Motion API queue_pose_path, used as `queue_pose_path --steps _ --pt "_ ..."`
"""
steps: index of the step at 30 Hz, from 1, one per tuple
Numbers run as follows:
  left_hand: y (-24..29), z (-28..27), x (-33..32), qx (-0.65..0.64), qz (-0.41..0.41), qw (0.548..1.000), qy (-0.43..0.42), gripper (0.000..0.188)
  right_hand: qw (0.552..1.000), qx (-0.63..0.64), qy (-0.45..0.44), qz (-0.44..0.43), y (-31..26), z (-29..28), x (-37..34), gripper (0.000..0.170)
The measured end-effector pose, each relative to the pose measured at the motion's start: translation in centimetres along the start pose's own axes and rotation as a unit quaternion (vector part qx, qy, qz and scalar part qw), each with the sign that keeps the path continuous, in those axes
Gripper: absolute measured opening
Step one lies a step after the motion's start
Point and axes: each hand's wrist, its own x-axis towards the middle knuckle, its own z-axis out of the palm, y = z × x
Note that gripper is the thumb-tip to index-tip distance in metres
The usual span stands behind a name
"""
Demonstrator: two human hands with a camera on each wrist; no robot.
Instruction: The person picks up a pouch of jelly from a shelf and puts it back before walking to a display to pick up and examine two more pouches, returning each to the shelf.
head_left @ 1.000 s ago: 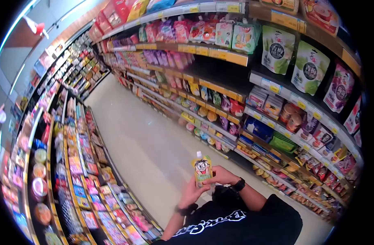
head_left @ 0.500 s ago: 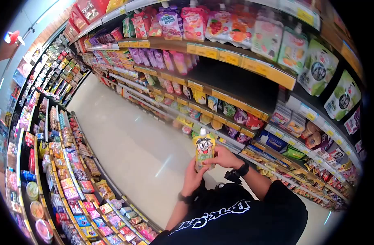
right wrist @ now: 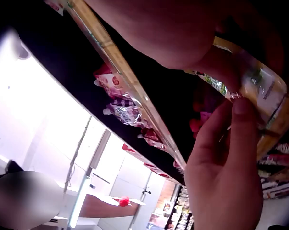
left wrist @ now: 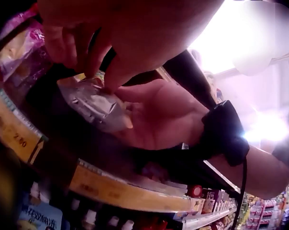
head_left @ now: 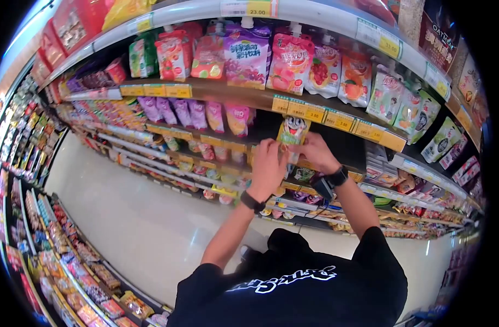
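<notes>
A yellow spouted drink pouch (head_left: 294, 134) with a cartoon face is held upright at the front of a dark shelf gap, just under the price strip. My left hand (head_left: 268, 170) pinches it low on its left side. From the right, my right hand (head_left: 316, 153) grips its edge. In the left wrist view the pouch's silvery bottom (left wrist: 99, 105) faces the camera between both hands. The right wrist view has the left hand's (right wrist: 226, 167) thumb and fingertips at the lower part of the pouch (right wrist: 264, 88). The pouch's spout is hidden under the shelf edge.
Above the gap, spouted pouches (head_left: 247, 57) stand in a row behind yellow price tags (head_left: 315, 111). Purple and pink pouches (head_left: 189, 113) line the same level to the left. A second shelf of boxed snacks (head_left: 80, 272) runs across the aisle floor (head_left: 135, 191).
Both hands have carried the pouch forward and up from in front of the body to the shelf gap. The view has turned and come closer to the right-hand shelves.
</notes>
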Motion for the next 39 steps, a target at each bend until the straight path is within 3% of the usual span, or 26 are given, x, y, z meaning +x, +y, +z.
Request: queue_pose_path --steps 1,3,5,8,10,11,12,23,29,33,36,38,39 --pt "-0.8 0.8 1.5 -0.027 -0.025 0.999 -0.023 0.038 0.997 -0.072 0.023 0.007 -2.3 0.4 0.6 0.029" --pt "-2.9 2.5 4.4 -0.078 -0.064 0.992 -0.081 0.043 0.995 -0.093 0.047 0.003 -1.0 -1.4 5.3 0.028" --pt "-5.5 4.9 6.9 -0.092 -0.013 0.994 -0.048 0.031 0.987 -0.141 0.080 -0.009 2.0 -3.7 10.1 0.028" --pt "-9.9 8.7 9.7 -0.158 -0.004 0.985 -0.074 0.025 0.952 -0.263 0.151 -0.036 3.5 -6.1 14.5 0.028" --pt "-12.9 10.9 11.2 -0.219 -0.020 0.968 -0.117 0.025 0.932 -0.312 0.179 -0.048 3.9 -7.1 16.1 0.028" --pt "-14.4 11.8 11.4 -0.327 -0.079 0.927 -0.165 0.027 0.923 -0.333 0.188 -0.048 4.3 -7.5 16.7 0.028" --pt "-15.1 12.6 11.9 -0.348 -0.095 0.915 -0.179 0.028 0.916 -0.348 0.192 -0.049 4.0 -8.0 17.3 0.028" --pt "-16.2 12.8 12.4 -0.414 -0.224 0.859 -0.202 0.036 0.844 -0.502 0.188 -0.010 5.9 -4.5 22.2 0.029" --pt "-14.7 11.6 12.6 -0.465 -0.313 0.806 -0.187 0.040 0.818 -0.538 0.202 0.005 6.0 -4.3 20.9 0.030" --pt "-9.8 9.3 11.1 -0.491 -0.351 0.774 -0.191 0.043 0.809 -0.555 0.194 -0.016 6.1 -5.3 16.7 0.031" --pt "-3.5 7.7 9.7 -0.506 -0.327 0.767 -0.221 0.046 0.794 -0.575 0.176 -0.086 6.5 -6.2 10.5 0.031" --pt "0.7 7.6 8.3 -0.518 -0.261 0.755 -0.307 0.054 0.770 -0.582 0.168 -0.200 6.8 -6.2 5.0 0.031" --pt "2.6 8.1 6.4 -0.521 -0.231 0.763 -0.305 0.058 0.760 -0.578 0.171 -0.243 6.8 -5.9 2.3 0.031"
